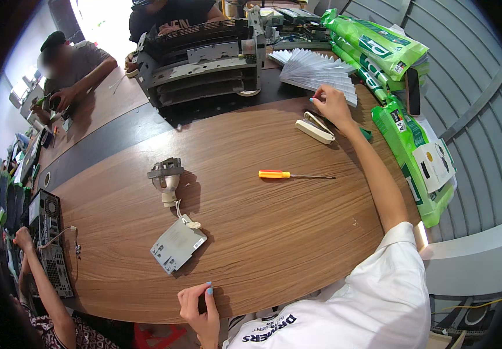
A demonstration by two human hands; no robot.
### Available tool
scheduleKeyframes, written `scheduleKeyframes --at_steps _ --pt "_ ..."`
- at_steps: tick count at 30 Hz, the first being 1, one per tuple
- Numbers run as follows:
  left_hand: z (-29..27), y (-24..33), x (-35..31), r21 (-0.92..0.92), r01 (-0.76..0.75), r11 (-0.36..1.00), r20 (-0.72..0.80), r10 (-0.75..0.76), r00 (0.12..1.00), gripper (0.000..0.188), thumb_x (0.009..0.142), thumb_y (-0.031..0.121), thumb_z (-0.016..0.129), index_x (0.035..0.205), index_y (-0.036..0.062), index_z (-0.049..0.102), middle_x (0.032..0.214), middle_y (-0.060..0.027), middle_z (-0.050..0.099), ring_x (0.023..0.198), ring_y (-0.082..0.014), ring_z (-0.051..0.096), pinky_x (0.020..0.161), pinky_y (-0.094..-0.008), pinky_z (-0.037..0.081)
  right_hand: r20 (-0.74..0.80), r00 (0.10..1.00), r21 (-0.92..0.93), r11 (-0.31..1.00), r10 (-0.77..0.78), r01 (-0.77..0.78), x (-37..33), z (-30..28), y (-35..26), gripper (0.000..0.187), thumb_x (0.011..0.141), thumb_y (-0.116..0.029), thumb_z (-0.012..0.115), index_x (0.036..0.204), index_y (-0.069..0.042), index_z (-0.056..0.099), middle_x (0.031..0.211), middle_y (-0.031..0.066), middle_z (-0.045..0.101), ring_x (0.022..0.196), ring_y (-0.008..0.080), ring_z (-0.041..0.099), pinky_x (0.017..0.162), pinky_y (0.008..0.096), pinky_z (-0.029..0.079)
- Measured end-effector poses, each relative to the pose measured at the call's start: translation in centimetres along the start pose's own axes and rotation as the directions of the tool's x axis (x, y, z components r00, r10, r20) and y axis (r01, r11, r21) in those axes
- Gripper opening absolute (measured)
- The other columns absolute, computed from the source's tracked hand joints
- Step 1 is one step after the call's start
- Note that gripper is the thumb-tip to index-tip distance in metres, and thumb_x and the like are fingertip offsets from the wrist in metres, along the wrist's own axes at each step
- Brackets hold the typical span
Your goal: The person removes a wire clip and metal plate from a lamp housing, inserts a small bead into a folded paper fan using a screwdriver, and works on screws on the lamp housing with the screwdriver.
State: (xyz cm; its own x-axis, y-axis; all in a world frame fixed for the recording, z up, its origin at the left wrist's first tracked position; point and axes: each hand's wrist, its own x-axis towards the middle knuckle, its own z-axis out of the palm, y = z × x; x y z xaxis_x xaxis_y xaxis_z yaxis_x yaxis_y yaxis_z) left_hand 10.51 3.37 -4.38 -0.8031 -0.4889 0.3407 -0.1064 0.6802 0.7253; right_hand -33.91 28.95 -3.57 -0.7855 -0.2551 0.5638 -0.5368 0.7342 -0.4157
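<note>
My right hand point(332, 107) reaches over the far right of the table, its fingers pinched together beside a pleated white paper fan point(315, 70). A tiny red spot shows at the fingertips; what it is, I cannot make out. Just below that hand lies a cream stapler point(315, 131). At the table's near edge my left hand point(199, 311) is curled, thumb and forefinger tips close, with nothing visible between them. A screwdriver point(274, 174) with a yellow and red handle lies mid-table. Left of it sits a lamp bulb point(168, 180) in a bracket, wired to a flat grey panel point(178, 244).
A large dark printer frame point(201, 64) stands at the back. Green paper packs point(387, 52) and a phone point(412, 92) line the right edge. On the left, another person's hand point(24, 238) is over an opened computer case point(50, 244). Two more people sit at the far side.
</note>
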Motion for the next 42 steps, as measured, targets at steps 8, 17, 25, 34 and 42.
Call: scheduleKeyframes --at_steps 8,17,25,34,42 --pt "0.0 0.3 0.1 -0.012 0.015 1.000 0.015 -0.014 1.000 0.007 0.075 -0.002 0.061 0.082 0.0012 0.062 0.077 -0.0095 0.062 0.071 -0.0240 0.054 0.072 -0.0323 0.038 -0.101 0.992 0.058 0.995 -0.072 0.078 -1.1 -3.3 -3.9 0.013 0.076 -0.008 0.063 0.086 -0.001 0.057 0.082 0.0187 0.064 0.078 0.0303 0.065 0.067 0.0358 0.050" --pt "-1.7 1.8 3.4 -0.019 -0.291 0.956 0.103 0.292 0.951 0.017 0.069 -0.002 0.066 0.085 0.0032 0.063 0.078 -0.0075 0.062 0.068 -0.0214 0.055 0.067 -0.0316 0.038 0.196 0.980 0.412 0.910 -0.045 -0.041 -12.8 -10.7 -17.9 0.016 0.075 0.003 0.065 0.089 -0.001 0.057 0.107 0.0128 0.063 0.087 0.0179 0.065 0.076 0.0269 0.052" --pt "3.8 2.5 7.1 -0.128 -0.584 0.801 0.211 0.598 0.773 0.025 0.065 0.003 0.071 0.089 0.0036 0.064 0.088 -0.0052 0.060 0.079 -0.0218 0.056 0.068 -0.0339 0.044 0.477 0.858 0.549 0.827 -0.190 -0.122 -21.5 -7.6 -19.5 0.019 0.074 0.002 0.065 0.090 0.001 0.057 0.115 0.0164 0.058 0.089 0.0217 0.064 0.076 0.0275 0.053" --pt "6.6 2.2 8.4 -0.084 -0.780 0.620 0.330 0.756 0.566 0.023 0.062 0.010 0.073 0.084 0.0080 0.065 0.085 -0.0006 0.060 0.077 -0.0151 0.054 0.065 -0.0278 0.040 0.398 0.915 0.486 0.860 -0.061 -0.154 -20.5 -10.0 -18.1 0.018 0.071 0.006 0.066 0.087 0.000 0.060 0.106 0.0135 0.060 0.082 0.0162 0.063 0.062 0.0242 0.053" --pt "7.3 1.8 7.9 -0.113 -0.735 0.669 0.397 0.709 0.583 0.017 0.068 0.006 0.068 0.083 0.0067 0.060 0.081 -0.0017 0.058 0.074 -0.0162 0.054 0.062 -0.0284 0.039 0.416 0.895 0.377 0.926 -0.161 -0.009 -20.1 -8.8 -17.8 0.019 0.070 0.000 0.068 0.086 -0.003 0.060 0.097 0.0080 0.056 0.084 0.0228 0.058 0.069 0.0314 0.046"
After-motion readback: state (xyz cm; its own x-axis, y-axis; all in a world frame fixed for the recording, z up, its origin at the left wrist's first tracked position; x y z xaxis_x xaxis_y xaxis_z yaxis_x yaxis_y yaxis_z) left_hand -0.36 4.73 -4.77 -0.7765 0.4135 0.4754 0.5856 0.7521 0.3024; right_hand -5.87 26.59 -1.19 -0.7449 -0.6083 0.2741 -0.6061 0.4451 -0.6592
